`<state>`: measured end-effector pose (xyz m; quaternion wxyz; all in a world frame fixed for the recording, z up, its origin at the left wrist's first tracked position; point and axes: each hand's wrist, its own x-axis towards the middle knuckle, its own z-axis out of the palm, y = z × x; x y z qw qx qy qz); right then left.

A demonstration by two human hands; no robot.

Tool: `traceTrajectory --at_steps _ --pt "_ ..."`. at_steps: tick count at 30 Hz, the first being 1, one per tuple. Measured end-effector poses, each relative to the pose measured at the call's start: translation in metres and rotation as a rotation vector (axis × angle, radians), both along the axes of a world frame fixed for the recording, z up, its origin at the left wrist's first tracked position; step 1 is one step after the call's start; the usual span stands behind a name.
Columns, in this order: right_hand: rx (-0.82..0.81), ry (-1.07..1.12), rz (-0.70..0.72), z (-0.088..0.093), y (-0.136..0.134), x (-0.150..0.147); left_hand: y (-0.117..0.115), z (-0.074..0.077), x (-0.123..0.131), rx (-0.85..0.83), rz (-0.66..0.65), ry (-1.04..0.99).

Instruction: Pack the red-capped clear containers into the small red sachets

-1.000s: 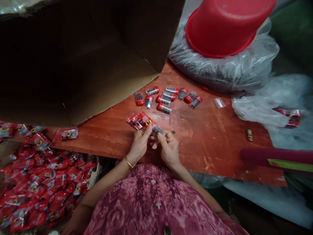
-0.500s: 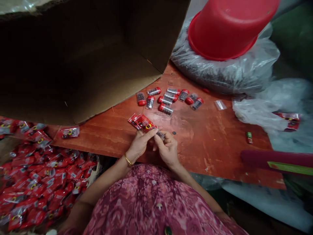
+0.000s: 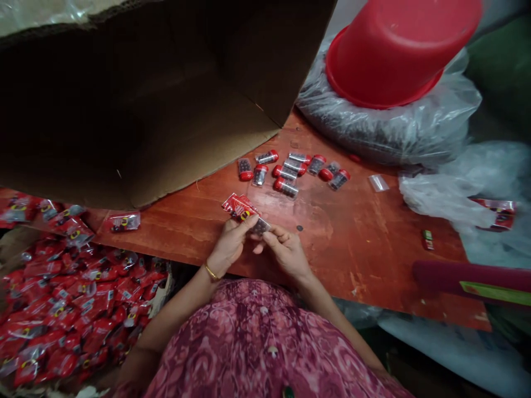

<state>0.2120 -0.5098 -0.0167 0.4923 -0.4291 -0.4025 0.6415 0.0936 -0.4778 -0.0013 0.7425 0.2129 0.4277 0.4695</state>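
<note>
My left hand (image 3: 229,246) grips small red printed packets (image 3: 237,205), at least two, fanned out above its fingers. A clear section full of dark beads shows at the lower end of the packet (image 3: 261,225), between my two hands. My right hand (image 3: 288,251) pinches that end with thumb and fingertips. Beyond the hands lie several clear plastic vials (image 3: 286,188) with red caps and dark round pieces inside. Whether the dark part in my hands is a vial inside the packet, I cannot make out fully.
A big open cardboard box (image 3: 215,138) leans over the back left. Finished-looking red packets (image 3: 74,298) heap in a box at lower left; one packet (image 3: 123,221) lies on the table edge. A red bucket (image 3: 398,55) sits on a plastic bag (image 3: 385,135); an empty clear tube (image 3: 378,183) lies nearby.
My right hand has shifted slightly down and right along the packet, so more of the dark-filled clear end shows. The whole view has moved a little; the vials lie as before.
</note>
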Motion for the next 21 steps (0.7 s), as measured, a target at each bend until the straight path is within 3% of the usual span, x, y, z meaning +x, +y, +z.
traceTrajectory --at_steps 3,6,11,12,14,16,18,19,21 --pt "-0.01 -0.063 -0.04 0.0 0.005 -0.002 -0.004 -0.001 -0.001 -0.022 -0.065 -0.054" --pt "0.04 -0.172 -0.103 -0.006 0.012 -0.015 -0.01 -0.003 -0.008 -0.07 0.001 -0.108" --pt "0.315 -0.653 -0.094 -0.015 0.026 -0.031 -0.016 -0.007 -0.047 -0.267 0.024 -0.016" --pt "0.384 -0.776 -0.084 -0.014 0.031 -0.029 -0.015 -0.007 -0.058 -0.3 0.072 0.026" --pt "0.484 -1.013 -0.129 -0.011 0.045 -0.015 -0.01 -0.004 -0.083 -0.336 0.303 0.08" --pt "0.505 -1.232 -0.235 -0.011 0.062 0.006 -0.003 0.001 -0.105 -0.302 0.607 0.061" --pt "0.469 -1.424 -0.281 -0.015 0.078 0.03 0.001 0.006 -0.118 -0.239 0.809 -0.009" --pt "0.463 -1.486 -0.261 -0.018 0.084 0.04 0.001 0.008 -0.119 -0.224 0.839 -0.042" --pt "0.479 -1.553 -0.209 -0.025 0.089 0.057 -0.004 0.007 -0.11 -0.234 0.76 -0.043"
